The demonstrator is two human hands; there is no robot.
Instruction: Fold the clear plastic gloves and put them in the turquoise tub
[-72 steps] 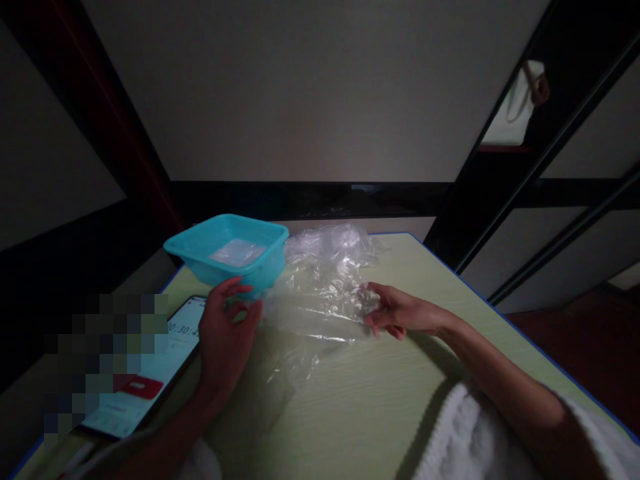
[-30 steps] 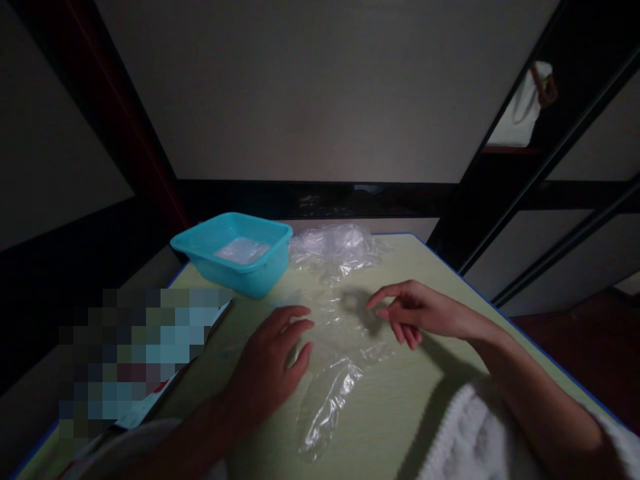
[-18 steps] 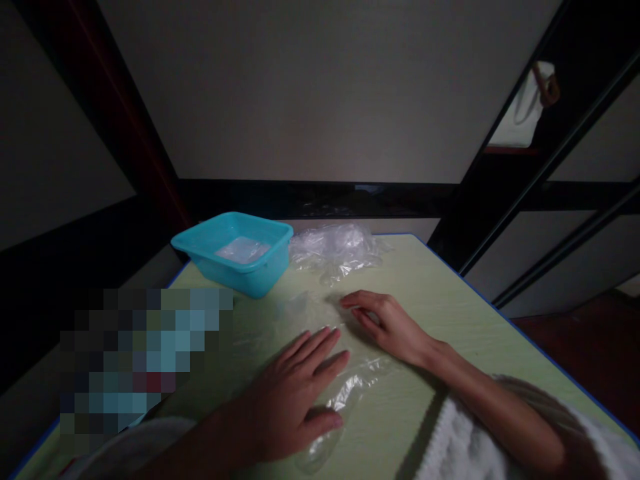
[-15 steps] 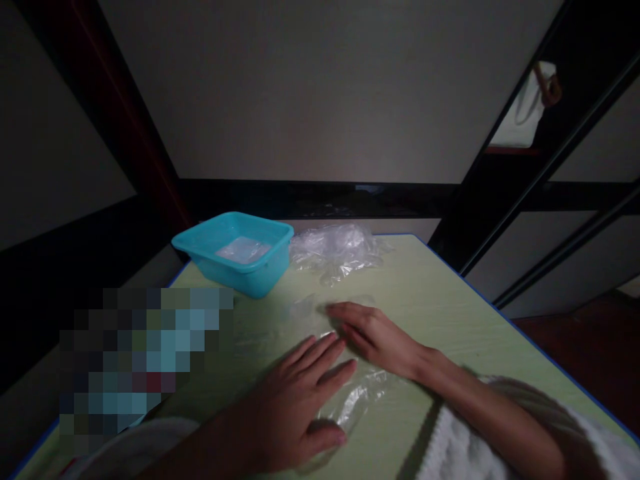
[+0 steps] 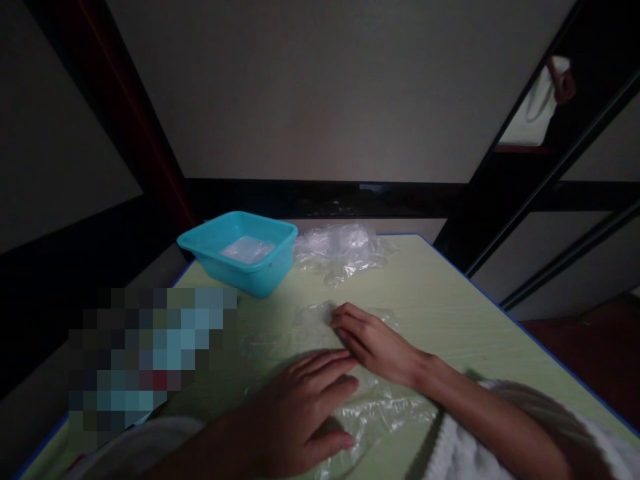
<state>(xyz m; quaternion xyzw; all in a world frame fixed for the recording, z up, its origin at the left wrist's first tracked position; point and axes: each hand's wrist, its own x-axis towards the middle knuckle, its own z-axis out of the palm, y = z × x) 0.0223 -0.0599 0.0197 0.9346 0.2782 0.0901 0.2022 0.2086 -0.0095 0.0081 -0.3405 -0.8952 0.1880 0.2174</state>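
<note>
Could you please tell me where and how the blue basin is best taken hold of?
I would take the near rim of the blue basin, coming from the person's side and pinching it from inside and beneath. The basin stands upright, and its walls narrow downward, so the rim overhangs. Crumpled clear plastic lies close at its right side, so that side seems awkward.

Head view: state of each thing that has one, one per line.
Left hand: palm down over the plastic, fingers extended.
Right hand: fingers bent down at the plastic; grip unclear.
Clear plastic: spread out, wrinkled.
Plastic heap: crumpled.
Blue basin: upright, open-topped.
Packet: lying inside basin.
White bag: upright.
Pixelated item: can't tell.
</note>
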